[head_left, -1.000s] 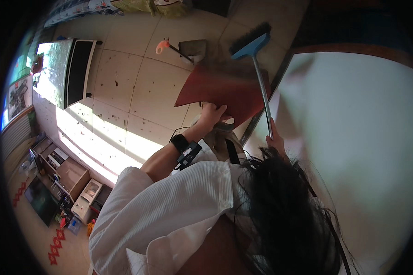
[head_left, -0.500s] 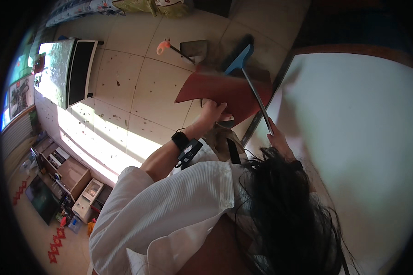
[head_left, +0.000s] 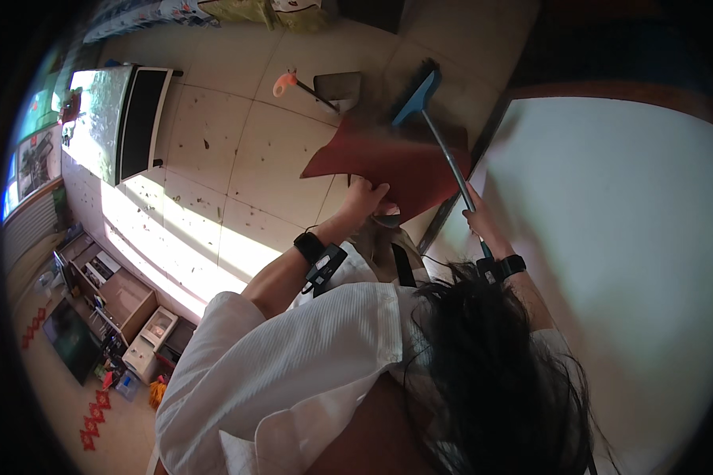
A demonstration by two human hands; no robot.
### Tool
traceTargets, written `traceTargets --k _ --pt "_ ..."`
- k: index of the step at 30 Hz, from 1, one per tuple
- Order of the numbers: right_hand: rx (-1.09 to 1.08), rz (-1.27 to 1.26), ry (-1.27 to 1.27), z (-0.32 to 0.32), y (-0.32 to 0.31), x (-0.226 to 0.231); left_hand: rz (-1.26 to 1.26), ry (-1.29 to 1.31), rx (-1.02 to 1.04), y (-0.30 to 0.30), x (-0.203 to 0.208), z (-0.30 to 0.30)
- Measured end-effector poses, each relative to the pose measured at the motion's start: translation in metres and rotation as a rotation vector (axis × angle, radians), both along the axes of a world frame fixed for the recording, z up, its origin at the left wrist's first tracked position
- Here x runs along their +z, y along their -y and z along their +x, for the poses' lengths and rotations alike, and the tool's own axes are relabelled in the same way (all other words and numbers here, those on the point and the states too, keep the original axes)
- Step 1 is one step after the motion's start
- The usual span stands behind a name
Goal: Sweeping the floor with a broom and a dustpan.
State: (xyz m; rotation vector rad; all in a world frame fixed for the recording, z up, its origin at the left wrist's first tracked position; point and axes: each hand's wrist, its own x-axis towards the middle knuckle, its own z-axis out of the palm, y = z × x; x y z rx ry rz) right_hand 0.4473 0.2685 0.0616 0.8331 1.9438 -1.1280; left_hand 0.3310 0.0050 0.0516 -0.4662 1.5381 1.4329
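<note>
A dark red mat (head_left: 408,162) hangs from my left hand (head_left: 363,199), whose fingers are closed on its near edge. My right hand (head_left: 482,215) is wrapped round the grey handle of a broom (head_left: 447,150). The broom's blue head, with dark bristles, is over the mat's far side, with the bristles turned away from me. Whether the broom head touches the mat I cannot tell. Just beyond the mat, a dustpan (head_left: 345,85) with a pinkish-orange grip rests on the tiled floor.
Small dark bits of debris (head_left: 206,144) are scattered over the tiles (head_left: 269,150) to the left. A large white surface (head_left: 618,237) with a dark edge runs along my right. A black-and-white panelled unit (head_left: 139,123) stands at the left, and patterned cloth (head_left: 261,11) lies at the far end.
My right hand has moved slightly farther out, and more of its forearm shows. The broom head has shifted a little right and tilted more steeply. My left hand and the mat have barely moved.
</note>
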Motion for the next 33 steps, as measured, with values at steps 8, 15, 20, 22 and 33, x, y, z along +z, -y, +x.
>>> traceTargets --k 8,15,20,22,33 --pt "-0.007 0.096 -0.074 0.011 -0.005 -0.036 -0.052 0.049 -0.167 -0.017 0.032 -0.003" --pt "-0.016 0.121 -0.041 0.000 0.001 -0.011 -0.048 -0.231 -0.145 0.008 -0.054 0.018" --pt "0.155 0.280 -0.293 0.055 -0.018 -0.065 -0.026 -0.201 -0.175 0.006 -0.052 0.016" --pt "0.176 0.194 -0.151 0.043 -0.021 -0.058 -0.019 -0.188 -0.147 0.007 -0.054 0.011" --pt "0.101 0.253 -0.163 0.092 -0.032 -0.054 -0.101 -0.127 -0.176 -0.007 -0.025 0.011"
